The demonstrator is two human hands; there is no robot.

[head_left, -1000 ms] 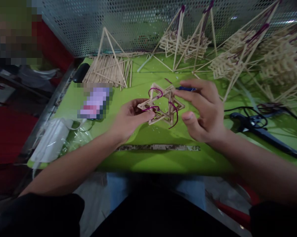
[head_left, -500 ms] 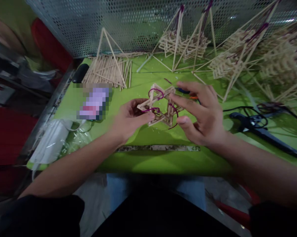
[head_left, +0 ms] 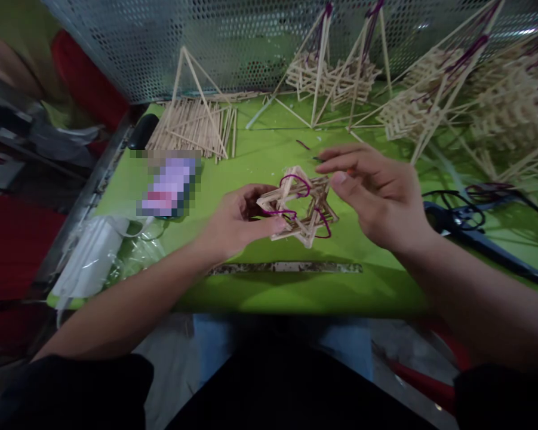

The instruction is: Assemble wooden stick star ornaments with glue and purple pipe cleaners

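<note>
A six-pointed star of stacked wooden sticks (head_left: 299, 170) is tilted above the green table, with purple cords looped through it. My left hand (head_left: 233, 221) grips its left point, thumb on top and fingers curled behind. My right hand (head_left: 380, 197) hovers at the star's right side, its fingers stretched out and the thumb apart from them. The thumb tip is close to the star's right point; whether it touches, I cannot tell. Behind the right fingers a small dark and orange object is mostly hidden.
Loose sticks (head_left: 179, 128) lie in a pile at the back left, near a blurred phone (head_left: 170, 185). A white power strip (head_left: 89, 254) sits at the left edge. Stick pyramids with hanging star stacks (head_left: 353, 80) stand behind; black-handled scissors (head_left: 483, 245) lie at right.
The star has shifted slightly right and toward me in my left hand. My right hand has drawn back to the right, its fingers closer together than before.
</note>
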